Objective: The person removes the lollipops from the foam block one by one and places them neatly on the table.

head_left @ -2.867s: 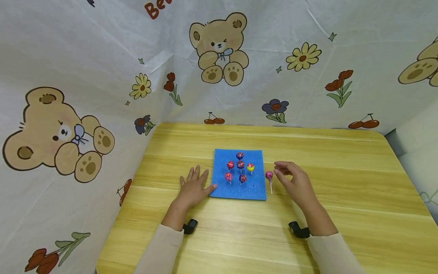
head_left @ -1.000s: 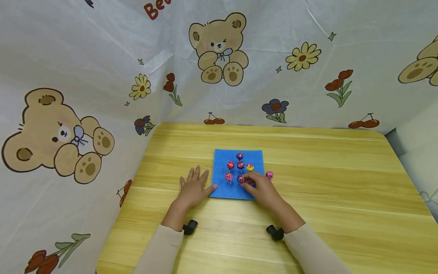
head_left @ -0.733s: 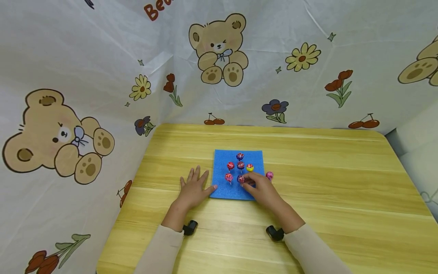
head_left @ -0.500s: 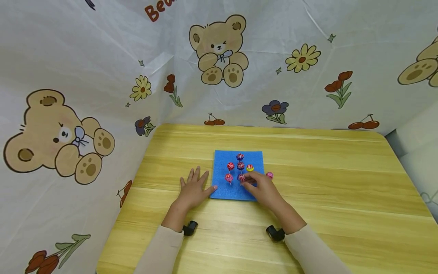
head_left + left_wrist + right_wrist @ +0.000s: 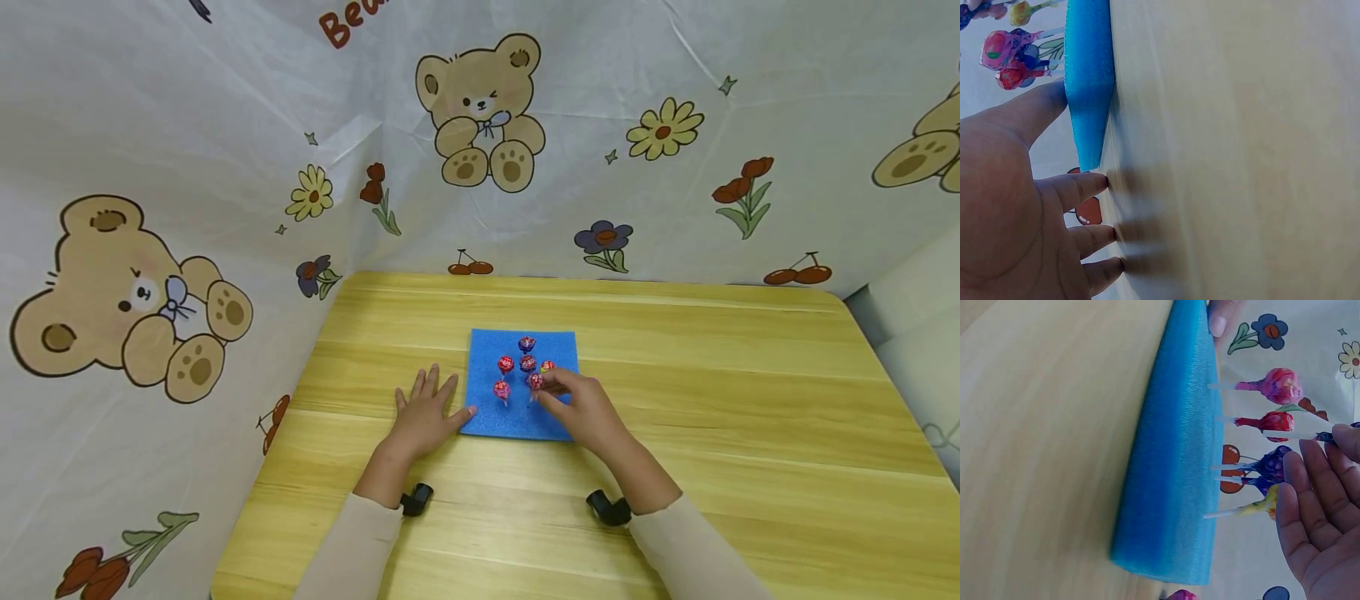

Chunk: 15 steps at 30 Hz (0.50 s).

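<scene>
My right hand (image 5: 588,410) pinches a purple-and-red wrapped lollipop (image 5: 535,381) by its head, above the blue foam block (image 5: 487,422). In the right wrist view its white stick (image 5: 1282,434) points at the foam, and the stick's end is free. Several other lollipops stand upright in the foam: a pink one (image 5: 501,389), a red one (image 5: 506,364), two purple ones, the farther (image 5: 527,342) behind the nearer (image 5: 527,363), and a yellow one (image 5: 547,367) partly behind my right fingers. My left hand (image 5: 423,417) lies flat with spread fingers, its thumb on the foam's left edge.
A pink lollipop (image 5: 1182,595) lies on the wooden table (image 5: 750,400) right of the foam; my right hand mostly covers it in the head view. A cloth with printed bears (image 5: 483,117) hangs behind and left of the table.
My right hand came left from beside the loose pink lollipop to the foam and took hold of the front purple-and-red lollipop. It has now lifted it out. My left hand has stayed put.
</scene>
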### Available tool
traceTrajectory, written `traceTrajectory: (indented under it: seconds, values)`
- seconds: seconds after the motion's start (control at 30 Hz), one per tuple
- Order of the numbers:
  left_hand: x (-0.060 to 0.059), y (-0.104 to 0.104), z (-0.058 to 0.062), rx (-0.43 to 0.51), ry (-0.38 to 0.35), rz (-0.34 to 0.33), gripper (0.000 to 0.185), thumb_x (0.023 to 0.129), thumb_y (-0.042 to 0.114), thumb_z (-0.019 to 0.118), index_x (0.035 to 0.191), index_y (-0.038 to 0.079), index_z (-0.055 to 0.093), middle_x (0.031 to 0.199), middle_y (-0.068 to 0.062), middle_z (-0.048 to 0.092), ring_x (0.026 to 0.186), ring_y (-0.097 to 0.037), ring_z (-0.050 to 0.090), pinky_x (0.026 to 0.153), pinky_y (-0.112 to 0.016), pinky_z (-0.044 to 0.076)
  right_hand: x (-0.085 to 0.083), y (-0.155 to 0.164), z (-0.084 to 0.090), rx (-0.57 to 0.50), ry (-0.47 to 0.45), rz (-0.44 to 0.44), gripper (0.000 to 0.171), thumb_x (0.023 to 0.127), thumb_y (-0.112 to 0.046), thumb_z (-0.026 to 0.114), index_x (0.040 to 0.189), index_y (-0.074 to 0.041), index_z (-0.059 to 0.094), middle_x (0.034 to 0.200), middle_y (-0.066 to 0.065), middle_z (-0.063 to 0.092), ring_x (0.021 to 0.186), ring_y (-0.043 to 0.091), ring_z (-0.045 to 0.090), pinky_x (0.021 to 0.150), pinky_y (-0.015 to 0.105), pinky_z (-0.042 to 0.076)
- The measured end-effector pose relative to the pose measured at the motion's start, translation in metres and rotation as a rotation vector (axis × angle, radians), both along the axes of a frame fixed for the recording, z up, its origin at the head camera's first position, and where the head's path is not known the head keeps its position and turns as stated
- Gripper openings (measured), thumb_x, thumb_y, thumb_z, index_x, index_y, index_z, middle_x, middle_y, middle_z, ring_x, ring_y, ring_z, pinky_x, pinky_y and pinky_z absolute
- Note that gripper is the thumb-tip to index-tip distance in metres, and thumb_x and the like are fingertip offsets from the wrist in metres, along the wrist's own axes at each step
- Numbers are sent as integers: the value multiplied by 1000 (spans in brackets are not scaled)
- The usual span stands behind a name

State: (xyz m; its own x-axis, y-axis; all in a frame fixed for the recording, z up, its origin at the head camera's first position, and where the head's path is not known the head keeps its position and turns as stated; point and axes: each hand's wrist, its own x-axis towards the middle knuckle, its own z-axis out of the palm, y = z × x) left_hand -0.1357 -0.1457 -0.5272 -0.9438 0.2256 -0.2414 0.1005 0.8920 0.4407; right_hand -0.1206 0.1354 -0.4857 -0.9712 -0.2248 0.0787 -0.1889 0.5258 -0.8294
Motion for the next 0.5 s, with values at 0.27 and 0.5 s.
traceTrajectory:
  seconds: [0.27, 0.5]
  values:
    - [-1, 0, 0, -10, -16, 2, 83, 95, 69, 51, 161, 23, 30, 172, -11, 5, 159, -36, -2, 117, -76, -4, 2, 7, 4, 3, -18, -41, 16, 96, -19, 71, 110, -12, 71, 103, 2, 77, 104, 26, 72, 91, 47, 58]
    - [0, 1, -1, -9, -14, 4, 82, 95, 69, 51, 161, 23, 31, 172, -11, 5, 159, -36, -3, 117, -76, -4, 3, 19, 5, -29, -12, -80, 15, 96, -18, 70, 109, -12, 71, 104, 3, 77, 103, 23, 71, 96, 52, 55]
